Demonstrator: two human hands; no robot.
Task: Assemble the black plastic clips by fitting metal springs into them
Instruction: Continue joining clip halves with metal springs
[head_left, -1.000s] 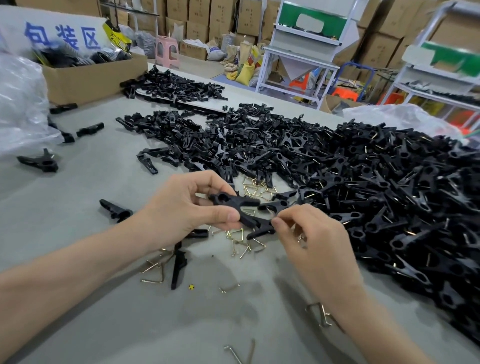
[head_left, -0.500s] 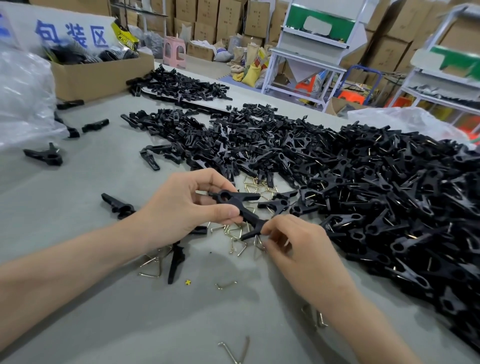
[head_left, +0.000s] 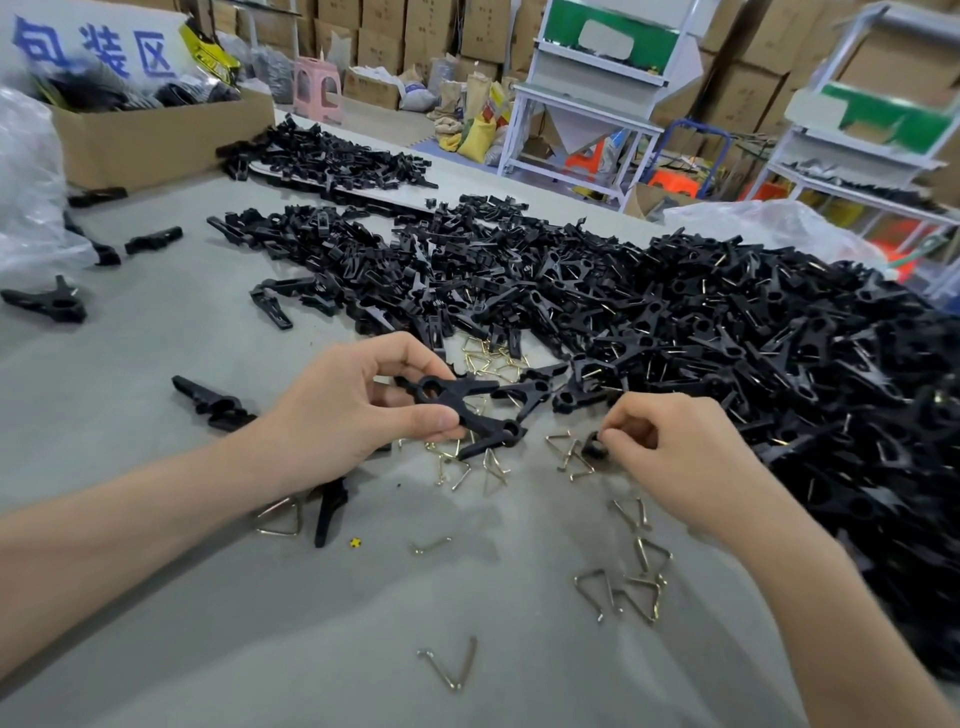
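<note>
My left hand (head_left: 358, 410) grips a black plastic clip (head_left: 457, 402) above the grey table, thumb under it and fingers over its top. My right hand (head_left: 670, 457) has come down to the table to the right of the clip, and its fingertips pinch a small black part (head_left: 594, 448) beside a triangular metal spring (head_left: 574, 460). More brass-coloured springs (head_left: 462, 465) lie scattered under and near the held clip. A big heap of black clips (head_left: 727, 338) fills the right and far side of the table.
Loose springs (head_left: 631, 592) and one bent spring (head_left: 457, 670) lie on the near table. Single clips (head_left: 213, 400) (head_left: 49, 301) lie to the left. A cardboard box (head_left: 156, 140) and a clear plastic bag (head_left: 26, 197) stand at the far left; shelving and cartons stand behind.
My right hand has let go of the clip's lower end and moved right and down to the table, where it pinches a small black part. My left hand keeps holding the clip.
</note>
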